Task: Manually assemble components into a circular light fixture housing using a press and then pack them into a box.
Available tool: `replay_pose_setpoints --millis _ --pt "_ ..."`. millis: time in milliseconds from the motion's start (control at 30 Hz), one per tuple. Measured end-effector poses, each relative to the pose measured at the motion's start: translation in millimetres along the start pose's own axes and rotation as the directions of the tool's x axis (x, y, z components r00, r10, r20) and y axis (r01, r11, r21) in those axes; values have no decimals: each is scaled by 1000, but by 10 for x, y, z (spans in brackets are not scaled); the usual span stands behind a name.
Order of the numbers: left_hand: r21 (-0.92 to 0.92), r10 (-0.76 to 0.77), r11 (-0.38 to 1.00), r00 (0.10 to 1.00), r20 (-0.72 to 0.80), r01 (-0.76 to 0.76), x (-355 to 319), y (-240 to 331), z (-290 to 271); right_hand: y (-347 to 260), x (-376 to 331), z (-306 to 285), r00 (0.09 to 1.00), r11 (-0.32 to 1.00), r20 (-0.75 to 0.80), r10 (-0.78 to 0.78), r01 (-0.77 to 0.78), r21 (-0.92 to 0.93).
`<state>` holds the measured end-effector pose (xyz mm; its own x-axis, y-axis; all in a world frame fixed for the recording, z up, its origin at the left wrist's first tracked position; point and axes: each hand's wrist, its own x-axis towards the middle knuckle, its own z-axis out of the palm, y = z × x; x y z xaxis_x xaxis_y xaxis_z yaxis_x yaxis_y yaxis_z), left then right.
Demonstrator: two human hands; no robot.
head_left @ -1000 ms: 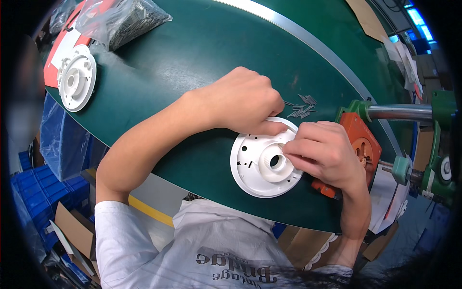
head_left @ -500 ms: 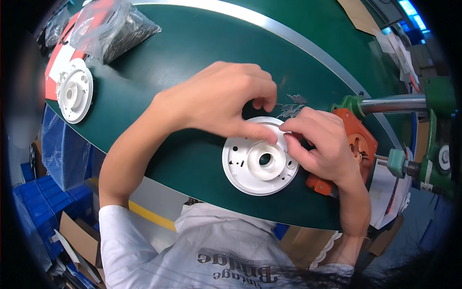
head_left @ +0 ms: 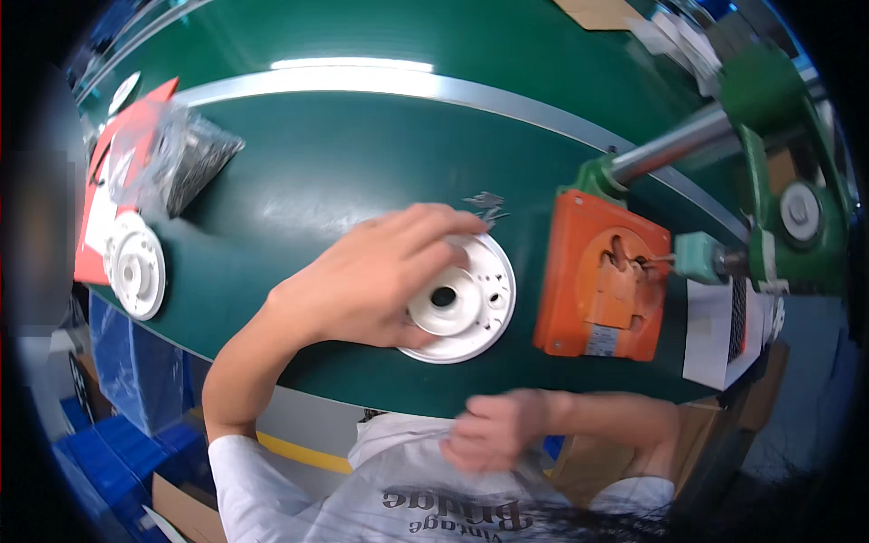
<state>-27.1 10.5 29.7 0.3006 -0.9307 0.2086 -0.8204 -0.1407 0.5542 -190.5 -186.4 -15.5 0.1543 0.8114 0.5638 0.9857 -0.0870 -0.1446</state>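
My left hand (head_left: 380,271) spans a white round plastic part (head_left: 489,312), its thumb at the near rim and its fingers over the far side. The part has a raised ring around a dark centre hole and several small holes. It lies on the green table, partly hidden under the hand. My right hand (head_left: 498,430) is off the table edge in front of my shirt, blurred, its fingers curled. Whether anything is in it does not show. Several small metal pins (head_left: 489,206) lie loose just beyond the part.
To the right stands a green press (head_left: 769,172) with an orange fixture block (head_left: 570,271) beneath its tip. At left are a second white round part (head_left: 140,271), a red sheet (head_left: 90,240) and a clear bag of metal pins (head_left: 195,158). Blue crates (head_left: 127,452) sit below.
My right hand has left the white part and moved down toward my body. My left hand has shifted from pinching at its far side to spanning it. The view has turned.
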Motion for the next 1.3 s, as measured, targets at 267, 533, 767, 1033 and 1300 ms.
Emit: replay_pose_setpoints --millis 267,533,767,1033,1300 --pt "-317 -14 945 960 -280 -78 246 197 198 149 33 276 963 962 -34 269 -270 -45" --pt "-111 87 988 978 -192 -110 949 548 396 88 -25 345 951 952 -67 303 -299 69" --pt "-214 -74 975 993 -92 52 1243 601 473 112 -25 452 949 953 -95 301 -297 56" --pt "94 19 996 976 -216 1 1326 476 610 143 -43 416 953 957 -89 290 -288 34" --pt "142 70 990 938 -339 -23 1288 559 726 -13 -58 203 958 993 -285 -21 -13 -114"
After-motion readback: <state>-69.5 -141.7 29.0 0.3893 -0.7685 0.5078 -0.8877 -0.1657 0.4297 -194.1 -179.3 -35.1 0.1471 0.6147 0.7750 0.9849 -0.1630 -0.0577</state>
